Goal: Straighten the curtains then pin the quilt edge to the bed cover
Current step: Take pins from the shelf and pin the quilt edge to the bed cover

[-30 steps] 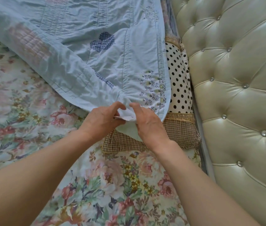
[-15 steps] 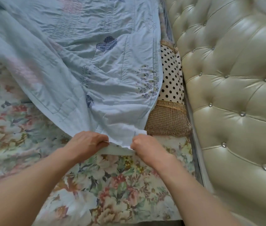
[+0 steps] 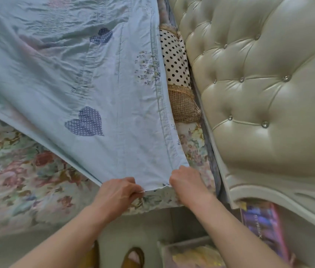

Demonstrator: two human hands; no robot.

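A pale blue quilt (image 3: 87, 78) with dark blue heart patches lies stretched across the bed, its corner drawn to the near edge. My left hand (image 3: 117, 192) pinches the quilt's bottom hem. My right hand (image 3: 186, 182) grips the quilt's corner just to the right of it. Both hands sit at the bed's near edge, over the floral bed cover (image 3: 17, 171). No pin is visible. No curtains are in view.
A polka-dot pillow (image 3: 175, 60) with a checked end lies between the quilt and the tufted cream headboard (image 3: 265, 93). Below the bed edge I see the floor, a foot in a brown sandal (image 3: 133, 257), a clear box (image 3: 191, 254) and a purple packet (image 3: 265, 229).
Both hands have pulled the quilt corner toward me, from beside the pillow down to the bed's near edge. The quilt is now stretched flatter, and the floor has come into view.
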